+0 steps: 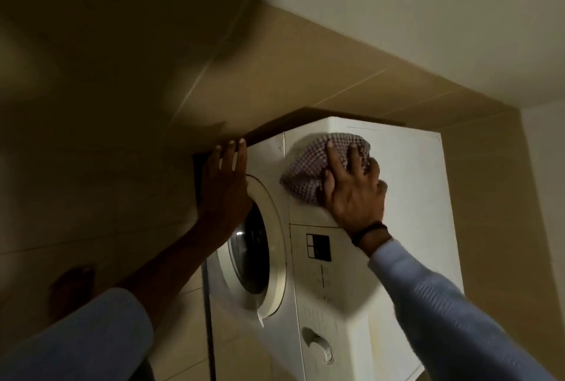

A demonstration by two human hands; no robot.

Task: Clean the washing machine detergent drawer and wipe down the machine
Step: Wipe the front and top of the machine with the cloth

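The view is tilted sideways. A white front-loading washing machine (409,197) stands against beige tiles. Its round door (260,246) is closed. My right hand (354,191) presses a purple-grey waffle cloth (308,166) with spread fingers onto the end of the control panel strip, near the machine's corner. The panel section under the cloth (308,214) looks like the drawer front and is closed. My left hand (224,185) lies flat with straight fingers on the machine's front, beside the door rim.
On the panel are a dark display (318,247) and a round dial (319,347). Beige wall and floor tiles (122,105) surround the machine. A bare foot (73,285) shows at the lower left. Both sleeves are light blue.
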